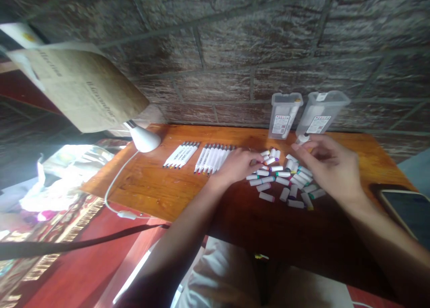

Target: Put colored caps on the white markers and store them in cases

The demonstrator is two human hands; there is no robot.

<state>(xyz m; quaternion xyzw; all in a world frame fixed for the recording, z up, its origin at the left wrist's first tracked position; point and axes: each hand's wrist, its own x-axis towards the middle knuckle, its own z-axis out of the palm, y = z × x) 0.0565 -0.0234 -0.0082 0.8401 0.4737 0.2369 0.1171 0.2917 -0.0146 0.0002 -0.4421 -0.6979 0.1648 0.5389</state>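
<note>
My left hand lies palm down on the wooden table, fingers curled beside a row of white markers and touching a pile of loose white marker caps. What its fingers hold, if anything, is hidden. My right hand hovers over the right side of the caps and pinches one white cap between thumb and fingertips. A second row of markers lies further left.
Two clear plastic marker boxes stand against the brick wall. A white desk lamp and its cord sit at the left. A phone lies at the table's right edge. A brown paper sheet hangs upper left.
</note>
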